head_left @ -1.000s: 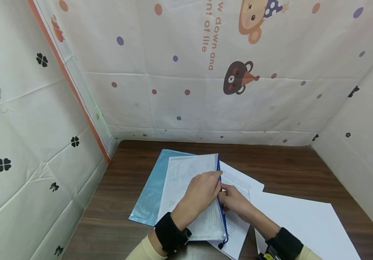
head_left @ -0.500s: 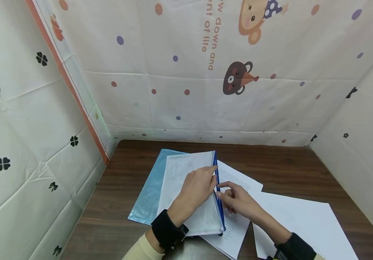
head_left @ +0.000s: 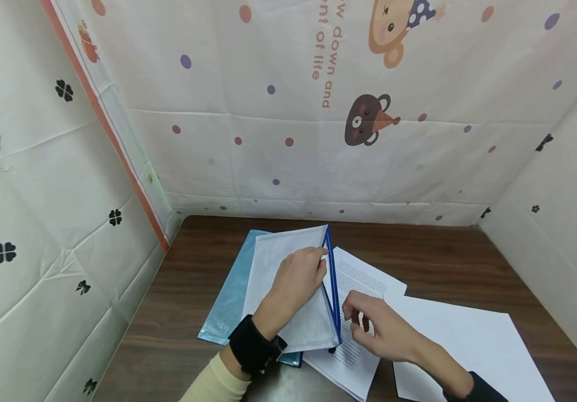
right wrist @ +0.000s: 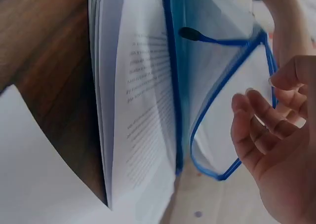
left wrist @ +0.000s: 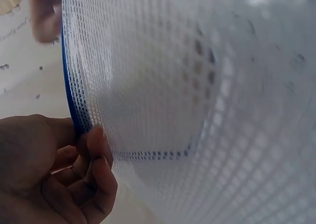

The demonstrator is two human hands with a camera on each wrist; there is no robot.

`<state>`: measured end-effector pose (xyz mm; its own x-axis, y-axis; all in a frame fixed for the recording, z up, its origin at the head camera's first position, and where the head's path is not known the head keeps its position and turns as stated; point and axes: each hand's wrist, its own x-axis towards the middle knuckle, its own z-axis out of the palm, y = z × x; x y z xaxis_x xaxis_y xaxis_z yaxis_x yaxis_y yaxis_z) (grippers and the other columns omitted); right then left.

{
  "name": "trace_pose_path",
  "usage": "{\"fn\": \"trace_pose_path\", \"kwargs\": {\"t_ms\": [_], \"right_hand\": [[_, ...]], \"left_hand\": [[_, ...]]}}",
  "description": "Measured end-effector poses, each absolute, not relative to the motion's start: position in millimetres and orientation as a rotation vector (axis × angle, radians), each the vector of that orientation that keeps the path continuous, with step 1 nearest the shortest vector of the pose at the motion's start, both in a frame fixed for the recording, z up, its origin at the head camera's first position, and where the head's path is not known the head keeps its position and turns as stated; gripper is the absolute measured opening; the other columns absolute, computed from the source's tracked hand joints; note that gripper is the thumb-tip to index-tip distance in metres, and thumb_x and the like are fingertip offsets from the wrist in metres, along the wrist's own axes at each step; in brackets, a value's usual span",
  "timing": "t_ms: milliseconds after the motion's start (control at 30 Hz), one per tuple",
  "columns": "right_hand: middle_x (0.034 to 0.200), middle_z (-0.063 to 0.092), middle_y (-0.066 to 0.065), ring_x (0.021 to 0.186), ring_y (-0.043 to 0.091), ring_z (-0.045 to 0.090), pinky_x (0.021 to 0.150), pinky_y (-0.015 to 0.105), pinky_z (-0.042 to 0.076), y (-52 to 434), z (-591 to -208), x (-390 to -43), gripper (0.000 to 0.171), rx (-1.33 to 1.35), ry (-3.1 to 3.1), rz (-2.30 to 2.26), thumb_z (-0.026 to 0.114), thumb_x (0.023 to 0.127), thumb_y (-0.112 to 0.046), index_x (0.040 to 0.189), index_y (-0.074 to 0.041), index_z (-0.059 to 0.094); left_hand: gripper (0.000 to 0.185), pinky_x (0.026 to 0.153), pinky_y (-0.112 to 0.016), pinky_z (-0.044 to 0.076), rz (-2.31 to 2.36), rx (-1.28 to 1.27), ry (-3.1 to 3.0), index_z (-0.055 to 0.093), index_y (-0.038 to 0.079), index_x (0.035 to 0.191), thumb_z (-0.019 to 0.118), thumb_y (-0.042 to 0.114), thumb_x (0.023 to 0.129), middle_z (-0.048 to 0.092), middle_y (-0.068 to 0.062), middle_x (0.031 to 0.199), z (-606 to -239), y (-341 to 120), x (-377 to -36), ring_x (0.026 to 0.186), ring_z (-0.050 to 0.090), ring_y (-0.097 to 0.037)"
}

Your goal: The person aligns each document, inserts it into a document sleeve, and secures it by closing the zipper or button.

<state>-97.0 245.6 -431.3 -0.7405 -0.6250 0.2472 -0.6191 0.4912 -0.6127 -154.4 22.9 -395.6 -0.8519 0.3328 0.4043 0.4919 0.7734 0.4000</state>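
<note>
Item: white mesh zip pouch [head_left: 293,290] with blue zipper edge [head_left: 332,290], lying on the wooden table [head_left: 444,251] atop a light-blue pouch [head_left: 228,296].

Your left hand [head_left: 296,279] pinches the upper flap near the zipper and lifts it; the wrist views show the mouth held open in a wide gap, so the opening looks done.

Your right hand [head_left: 379,329] hovers just beside the opening, above the stack of printed pages [head_left: 359,357], fingers loosely spread and holding nothing.

A sheet already shows faintly through the mesh, though whether it is inside I cannot tell.

The printed stack lies outside the pouch, right of it. Blank white sheets [head_left: 464,346] lie further right. By my reading, loading is what remains.
</note>
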Motion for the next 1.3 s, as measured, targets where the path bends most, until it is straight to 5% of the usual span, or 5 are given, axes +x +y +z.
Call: {"fn": "trace_pose_path", "kwargs": {"t_ms": [167, 267, 533, 733, 1300], "right_hand": [[0.092, 0.064, -0.016, 0.077, 0.003, 0.059, 0.062, 0.023, 0.052, 237, -430, -84, 0.008, -1.203, 2.837, -0.888, 0.073, 0.099, -0.032, 0.101, -0.029, 0.066], [0.097, 0.068, -0.012, 0.081, 0.006, 0.062, 0.067, 0.023, 0.054, 233, -431, -82, 0.023, -1.128, 2.919, -0.788, 0.074, 0.099, -0.048, 0.104, -0.026, 0.069], [0.103, 0.073, -0.017, 0.093, 0.004, 0.067, 0.082, 0.032, 0.06, 235, -432, -86, 0.011, -0.998, 2.93, -0.962, 0.077, 0.099, -0.02, 0.109, -0.023, 0.079], [0.106, 0.072, -0.019, 0.097, 0.004, 0.066, 0.087, 0.034, 0.06, 233, -429, -84, 0.013, -1.135, 2.816, -1.104, 0.067, 0.106, -0.02, 0.111, -0.029, 0.075], [0.111, 0.074, -0.012, 0.097, 0.004, 0.068, 0.085, 0.038, 0.062, 239, -430, -81, 0.017, -1.193, 2.723, -1.07, 0.068, 0.104, -0.016, 0.116, -0.026, 0.073]], "left_hand": [[0.023, 0.062, -0.018, 0.049, -0.744, -0.627, -2.661, 0.077, 0.003, 0.123, 0.066, 0.012, 0.105, 0.078, -0.009, 0.107, -388, 17, -162, 0.076, 0.065, -0.01], [0.023, 0.062, -0.018, 0.048, -0.746, -0.624, -2.659, 0.077, 0.002, 0.124, 0.065, 0.012, 0.106, 0.078, -0.009, 0.108, -384, 14, -165, 0.076, 0.064, -0.01], [0.025, 0.062, -0.018, 0.05, -0.81, -0.611, -2.62, 0.075, 0.002, 0.127, 0.064, 0.011, 0.107, 0.078, -0.01, 0.111, -383, 12, -166, 0.079, 0.067, -0.01], [0.025, 0.064, -0.021, 0.051, -0.857, -0.57, -2.574, 0.075, 0.002, 0.127, 0.065, 0.011, 0.106, 0.078, -0.01, 0.109, -383, 10, -167, 0.079, 0.067, -0.011], [0.025, 0.06, -0.019, 0.048, -0.858, -0.578, -2.582, 0.075, 0.002, 0.128, 0.066, 0.01, 0.105, 0.078, -0.01, 0.105, -384, 11, -166, 0.074, 0.063, -0.01]]}}
